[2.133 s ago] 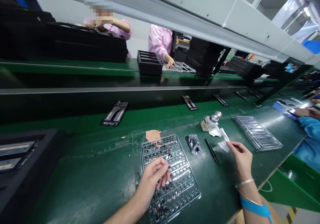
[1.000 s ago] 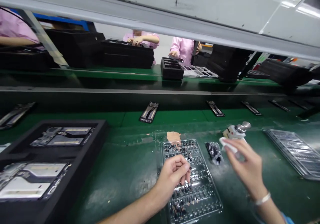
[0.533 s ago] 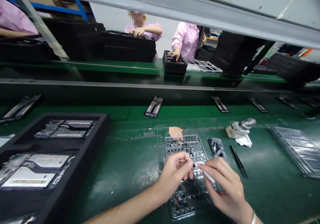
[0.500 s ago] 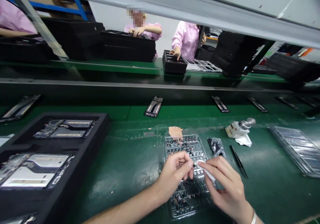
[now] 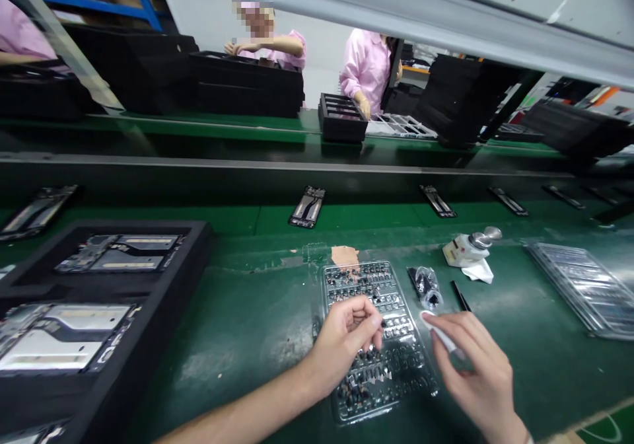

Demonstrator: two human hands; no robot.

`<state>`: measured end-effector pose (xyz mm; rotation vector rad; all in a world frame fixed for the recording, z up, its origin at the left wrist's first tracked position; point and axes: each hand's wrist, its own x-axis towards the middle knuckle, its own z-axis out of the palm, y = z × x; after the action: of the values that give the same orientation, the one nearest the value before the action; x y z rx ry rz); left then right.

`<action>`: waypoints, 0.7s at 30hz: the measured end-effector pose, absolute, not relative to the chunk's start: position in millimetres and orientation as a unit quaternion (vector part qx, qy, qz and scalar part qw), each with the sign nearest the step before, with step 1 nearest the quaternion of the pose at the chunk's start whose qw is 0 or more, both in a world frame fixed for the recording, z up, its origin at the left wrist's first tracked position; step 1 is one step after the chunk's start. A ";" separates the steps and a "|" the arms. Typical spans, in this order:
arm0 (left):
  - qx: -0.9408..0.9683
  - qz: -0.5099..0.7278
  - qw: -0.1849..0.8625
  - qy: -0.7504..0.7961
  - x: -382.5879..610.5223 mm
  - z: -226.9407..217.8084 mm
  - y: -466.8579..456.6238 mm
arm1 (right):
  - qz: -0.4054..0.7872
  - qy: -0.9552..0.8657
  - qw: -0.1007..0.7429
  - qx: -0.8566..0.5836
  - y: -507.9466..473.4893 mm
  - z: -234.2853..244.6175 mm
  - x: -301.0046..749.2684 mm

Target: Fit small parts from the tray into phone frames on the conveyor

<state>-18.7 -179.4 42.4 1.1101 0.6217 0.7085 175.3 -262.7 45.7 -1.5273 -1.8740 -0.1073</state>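
Above a clear plastic tray filled with rows of tiny dark parts, my left hand is closed in a pinch. A small black component sticks out at its fingertips. My right hand is just past the tray's right edge, its fingers closed on a white cloth. Partly hidden behind that hand are black tweezers. A small clear bag with black contents lies beyond the cloth.
At the left, a black foam tray holds phone frames. Another phone frame lies on the green strip behind. A dispenser bottle and a stack of clear trays stand at the right. Co-workers in pink work across the bench.
My right hand with the cloth has moved right, away from my left hand, and now covers part of the tweezers. My left hand stays almost in place. The co-workers' hands have shifted.
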 end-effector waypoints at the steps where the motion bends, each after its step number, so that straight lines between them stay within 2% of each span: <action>1: 0.507 0.325 0.746 0.284 -19.0 42.2 -179.4 | -0.055 -0.704 0.335 -0.624 -266.8 43.1 186.2; 3: 0.507 0.324 0.748 0.281 -19.0 42.0 -180.4 | -0.086 -0.658 0.270 -0.697 -275.5 37.0 211.7; 5: 0.504 0.322 0.752 0.277 -18.2 42.0 -182.8 | -0.112 -0.632 0.172 -0.747 -282.5 32.3 236.7; 8: 0.518 0.328 0.739 0.280 -16.5 40.6 -181.5 | -0.161 -0.639 0.081 -0.748 -281.0 35.9 253.8; 10: 0.551 0.350 0.691 0.312 -17.5 36.5 -169.1 | -0.184 -0.643 0.107 -0.735 -267.0 46.0 243.0; 12: 0.575 0.391 0.618 0.368 -22.5 28.9 -142.5 | -0.149 -0.658 0.171 -0.718 -240.2 57.0 216.5; 14: 0.562 0.440 0.559 0.422 -31.1 19.1 -103.4 | -0.038 -0.698 0.215 -0.682 -201.3 62.5 183.2; 16: 0.540 0.478 0.507 0.473 -40.6 9.8 -59.4 | 0.109 -0.674 0.222 -0.696 -153.7 58.5 152.2; 21: 0.497 0.497 0.460 0.543 -46.8 -2.5 15.7 | 0.191 -0.635 0.246 -0.707 -37.0 21.2 101.3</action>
<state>-46.8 15.7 -2.5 1.2225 1.3354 1.2225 101.3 -37.0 21.2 -1.9302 -1.7318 0.5199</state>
